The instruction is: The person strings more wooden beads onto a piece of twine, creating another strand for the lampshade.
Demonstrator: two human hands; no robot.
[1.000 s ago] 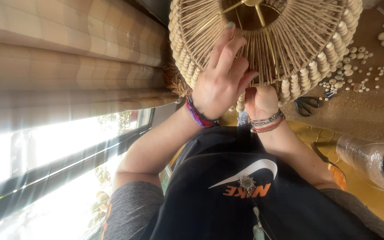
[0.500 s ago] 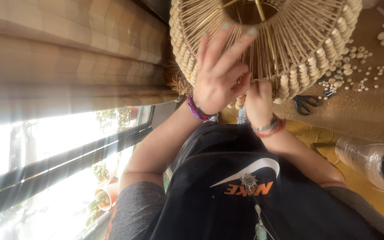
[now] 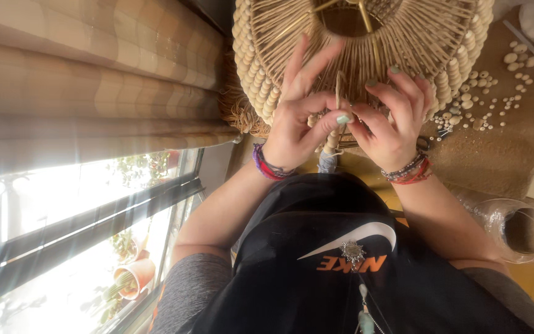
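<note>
Both hands are up on a round woven lampshade [image 3: 366, 55], all pale cord strands with rows of wooden beads round the rim. Left hand [image 3: 298, 120] pinches a thin cord strand [image 3: 339, 93] between thumb and forefinger, other fingers fanned out. Right hand [image 3: 390, 120] curls loosely against the strands beside it, can't tell if it grips any. Loose wooden beads [image 3: 483, 99] lie scattered on the brown bench [image 3: 502, 154]

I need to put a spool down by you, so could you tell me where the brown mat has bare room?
The brown mat is bare along its near edge, between the loose beads and the clear plastic roll. It is crowded further up, where beads lie scattered beside the woven lampshade. Both the left hand and right hand fill the shade's rim.
</note>
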